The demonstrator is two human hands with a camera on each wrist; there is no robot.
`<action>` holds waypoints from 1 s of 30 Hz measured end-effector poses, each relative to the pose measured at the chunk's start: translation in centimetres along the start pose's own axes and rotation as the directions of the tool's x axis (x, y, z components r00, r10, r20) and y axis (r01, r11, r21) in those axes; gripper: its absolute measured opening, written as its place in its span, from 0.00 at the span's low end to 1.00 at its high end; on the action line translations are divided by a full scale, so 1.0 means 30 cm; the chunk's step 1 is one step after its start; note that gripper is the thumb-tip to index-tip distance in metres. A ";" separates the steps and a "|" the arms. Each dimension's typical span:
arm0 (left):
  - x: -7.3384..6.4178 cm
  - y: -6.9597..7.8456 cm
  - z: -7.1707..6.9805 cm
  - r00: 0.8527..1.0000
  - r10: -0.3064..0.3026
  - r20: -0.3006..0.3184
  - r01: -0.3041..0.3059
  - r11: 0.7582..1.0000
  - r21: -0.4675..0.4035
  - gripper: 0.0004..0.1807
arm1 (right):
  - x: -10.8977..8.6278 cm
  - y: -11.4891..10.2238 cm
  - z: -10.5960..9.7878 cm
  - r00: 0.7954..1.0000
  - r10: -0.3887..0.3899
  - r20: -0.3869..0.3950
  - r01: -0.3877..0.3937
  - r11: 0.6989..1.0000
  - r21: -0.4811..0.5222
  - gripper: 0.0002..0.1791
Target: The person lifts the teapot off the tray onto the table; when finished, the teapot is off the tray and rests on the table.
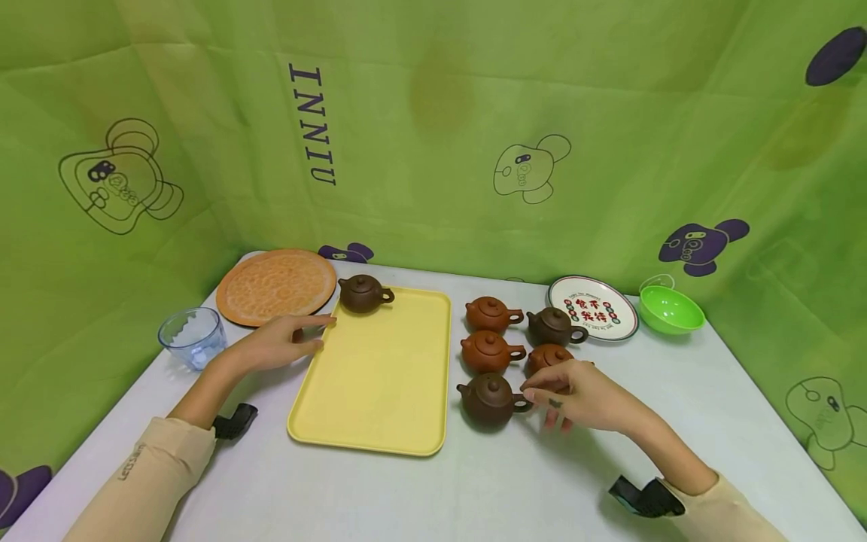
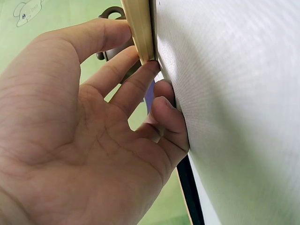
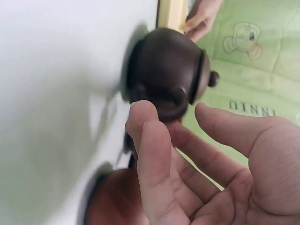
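Note:
My left hand (image 1: 279, 343) touches the left rim of a yellow tray (image 1: 379, 384) with its thumb and fingertips. In the left wrist view, the thumb and two fingers of the left hand (image 2: 103, 112) meet the outside of the tray rim (image 2: 140, 33). A dark brown teapot (image 1: 362, 294) sits on the tray's far left corner. My right hand (image 1: 576, 395) is at the handle of another dark brown teapot (image 1: 489, 403), beside the tray. In the right wrist view, thumb and fingers of the right hand (image 3: 197, 164) are spread apart by that teapot (image 3: 164, 65).
Behind stand reddish-brown teapots (image 1: 489, 351) and a dark teapot (image 1: 552, 328). A white plate (image 1: 626, 320) and a green bowl (image 1: 670, 310) are at the far right. On the left are a round orange-brown mat (image 1: 278, 286) and a blue glass bowl (image 1: 193, 335).

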State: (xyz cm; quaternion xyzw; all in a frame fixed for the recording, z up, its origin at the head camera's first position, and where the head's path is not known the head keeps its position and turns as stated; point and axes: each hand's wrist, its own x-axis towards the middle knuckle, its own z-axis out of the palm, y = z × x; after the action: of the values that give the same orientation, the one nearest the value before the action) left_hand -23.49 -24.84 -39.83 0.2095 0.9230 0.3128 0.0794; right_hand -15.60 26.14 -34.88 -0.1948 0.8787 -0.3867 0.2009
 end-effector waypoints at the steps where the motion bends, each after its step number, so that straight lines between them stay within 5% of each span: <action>1: 0.000 0.001 0.000 1.000 -0.001 0.002 0.001 1.000 -0.001 0.28 | 0.001 0.000 -0.008 1.000 -0.007 -0.008 0.007 1.000 -0.004 0.17; 15: 0.005 0.003 -0.001 1.000 -0.013 0.012 0.013 1.000 0.010 0.29 | 0.079 -0.063 -0.085 0.994 -0.007 -0.106 0.001 0.998 -0.059 0.13; 30: -0.001 0.013 -0.004 1.000 0.001 0.001 -0.001 1.000 0.012 0.28 | 0.265 -0.170 -0.081 0.992 -0.017 -0.129 0.011 0.999 -0.050 0.14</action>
State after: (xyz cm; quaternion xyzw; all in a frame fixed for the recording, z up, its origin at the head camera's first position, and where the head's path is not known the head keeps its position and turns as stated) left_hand -23.35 -24.64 -39.50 0.2106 0.9248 0.3071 0.0784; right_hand -22.56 20.46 -31.11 -0.1802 0.8977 -0.3783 0.1362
